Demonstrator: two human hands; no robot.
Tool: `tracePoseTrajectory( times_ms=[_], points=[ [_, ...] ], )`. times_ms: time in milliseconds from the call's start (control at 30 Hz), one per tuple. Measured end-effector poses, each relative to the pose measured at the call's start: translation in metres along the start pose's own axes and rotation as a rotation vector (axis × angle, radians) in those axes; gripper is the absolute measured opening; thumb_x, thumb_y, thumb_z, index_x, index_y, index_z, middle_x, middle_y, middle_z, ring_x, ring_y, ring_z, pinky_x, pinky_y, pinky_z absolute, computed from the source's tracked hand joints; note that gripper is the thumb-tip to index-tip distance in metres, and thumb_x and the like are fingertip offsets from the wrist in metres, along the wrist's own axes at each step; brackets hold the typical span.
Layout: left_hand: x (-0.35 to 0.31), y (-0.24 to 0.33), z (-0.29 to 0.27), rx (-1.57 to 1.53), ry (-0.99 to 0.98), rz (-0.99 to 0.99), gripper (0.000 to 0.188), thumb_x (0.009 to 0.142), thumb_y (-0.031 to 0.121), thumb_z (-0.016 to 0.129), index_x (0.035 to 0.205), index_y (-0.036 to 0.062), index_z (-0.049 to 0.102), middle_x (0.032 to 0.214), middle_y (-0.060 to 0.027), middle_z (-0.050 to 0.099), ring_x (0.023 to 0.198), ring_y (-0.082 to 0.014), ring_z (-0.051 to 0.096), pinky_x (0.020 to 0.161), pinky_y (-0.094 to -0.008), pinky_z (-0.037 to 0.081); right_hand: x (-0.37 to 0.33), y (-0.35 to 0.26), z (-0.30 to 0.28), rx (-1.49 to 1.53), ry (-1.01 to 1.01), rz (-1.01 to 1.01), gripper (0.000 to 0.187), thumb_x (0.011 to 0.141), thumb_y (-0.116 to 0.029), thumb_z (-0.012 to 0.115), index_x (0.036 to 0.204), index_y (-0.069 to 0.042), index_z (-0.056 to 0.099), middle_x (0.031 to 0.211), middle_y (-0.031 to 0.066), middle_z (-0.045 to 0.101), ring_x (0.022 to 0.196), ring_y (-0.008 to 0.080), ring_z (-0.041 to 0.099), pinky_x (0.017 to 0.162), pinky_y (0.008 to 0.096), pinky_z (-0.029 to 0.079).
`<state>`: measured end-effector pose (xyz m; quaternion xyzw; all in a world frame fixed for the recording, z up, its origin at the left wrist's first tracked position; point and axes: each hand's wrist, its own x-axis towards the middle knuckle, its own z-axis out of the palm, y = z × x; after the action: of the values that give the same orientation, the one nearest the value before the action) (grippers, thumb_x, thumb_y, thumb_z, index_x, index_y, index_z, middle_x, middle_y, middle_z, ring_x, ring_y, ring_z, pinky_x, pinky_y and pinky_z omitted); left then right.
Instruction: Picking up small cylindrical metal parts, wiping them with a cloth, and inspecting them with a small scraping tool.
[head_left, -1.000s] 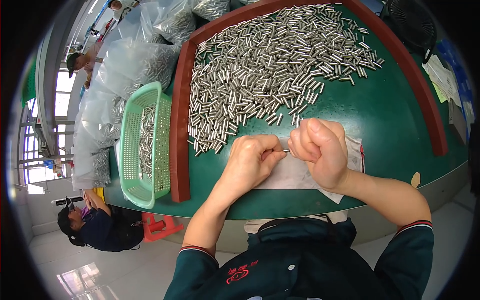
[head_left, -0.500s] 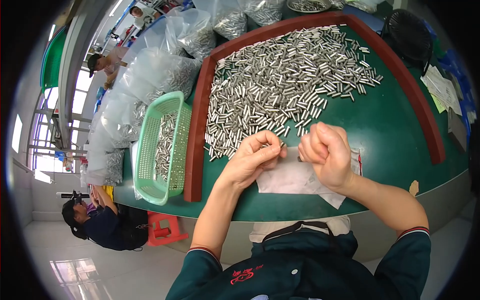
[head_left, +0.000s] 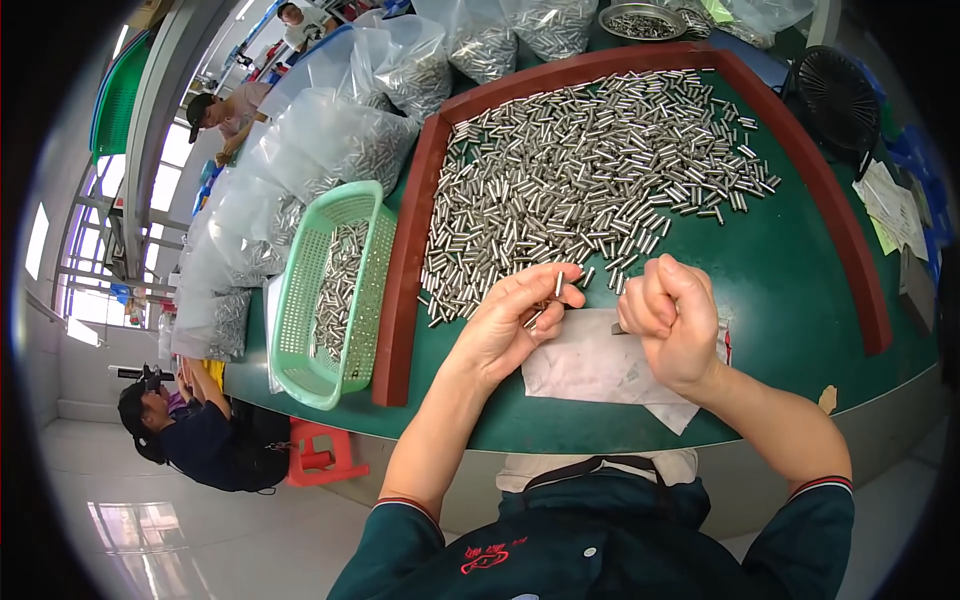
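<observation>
My left hand (head_left: 507, 325) is closed in a pinch, with a small shiny metal pin (head_left: 558, 284) standing between thumb and fingertips. To its right, my right hand (head_left: 672, 325) is curled in a fist with the thumb on top. A dark grey end peeks out at the fist's left side; the rest is hidden by the fingers. Both hands hover over a whitish, stained cloth (head_left: 580, 372) on the green table. Just beyond them spreads a big heap of loose metal pins (head_left: 570, 180).
A dark red frame (head_left: 400, 290) borders the heap on three sides. Left of it stands a light green basket (head_left: 287, 330) partly filled with pins. Plastic bags of pins (head_left: 365, 150) line the far left. A round metal dish (head_left: 640, 22) and a black fan (head_left: 835, 95) are at the back.
The pin in my left hand now shows upright between the fingertips, and the lower fingers have loosened. My right fist has moved slightly right, thumb raised. The whole view has shifted a little.
</observation>
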<state>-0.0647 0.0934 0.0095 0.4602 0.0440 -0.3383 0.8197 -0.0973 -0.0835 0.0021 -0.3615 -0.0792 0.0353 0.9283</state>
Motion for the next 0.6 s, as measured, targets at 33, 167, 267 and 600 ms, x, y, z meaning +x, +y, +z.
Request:
tracePoseTrajectory(
  times_ms=[33,167,267,600],
  points=[
    [0.001,0.000,0.003,0.024,0.053,0.024,0.023,0.088,0.020,0.045,0.095,-0.0007,0.053,0.079,-0.0082,0.058,0.053,-0.0045,0.037,0.046,-0.0167,0.028,0.000,0.000,-0.001,-0.013,0.010,-0.003,0.039,0.087,-0.022,0.034,0.050,-0.010,0.027,0.042,-0.0018,0.026,0.041,0.0072,0.020,0.041,0.0233,0.018],
    [0.004,-0.002,-0.006,0.199,0.041,0.173,0.029,0.089,0.028,0.046,0.073,0.0041,0.050,0.060,0.0013,0.044,0.052,-0.0039,0.032,0.042,-0.0175,0.023,0.002,0.001,-0.001,0.015,-0.002,0.003,0.039,0.087,-0.023,0.034,0.050,-0.010,0.027,0.042,-0.0017,0.026,0.041,0.0072,0.019,0.041,0.0235,0.018],
    [0.004,-0.007,0.009,0.872,0.298,0.371,0.021,0.086,0.017,0.050,0.075,0.0014,0.057,0.056,0.0024,0.045,0.048,-0.0033,0.035,0.042,-0.0192,0.026,0.002,-0.002,-0.001,-0.004,0.026,0.009,0.040,0.087,-0.023,0.034,0.050,-0.010,0.027,0.042,-0.0016,0.026,0.041,0.0074,0.019,0.041,0.0236,0.018],
    [0.027,-0.022,0.013,1.598,0.355,0.729,0.010,0.071,0.012,0.063,0.078,0.0047,0.062,0.055,-0.0122,0.056,0.049,-0.0257,0.056,0.045,-0.0343,0.041,0.003,-0.002,-0.003,-0.039,0.041,0.006,0.041,0.087,-0.025,0.034,0.050,-0.011,0.027,0.042,-0.0019,0.026,0.041,0.0076,0.020,0.042,0.0235,0.020]
  ],
)
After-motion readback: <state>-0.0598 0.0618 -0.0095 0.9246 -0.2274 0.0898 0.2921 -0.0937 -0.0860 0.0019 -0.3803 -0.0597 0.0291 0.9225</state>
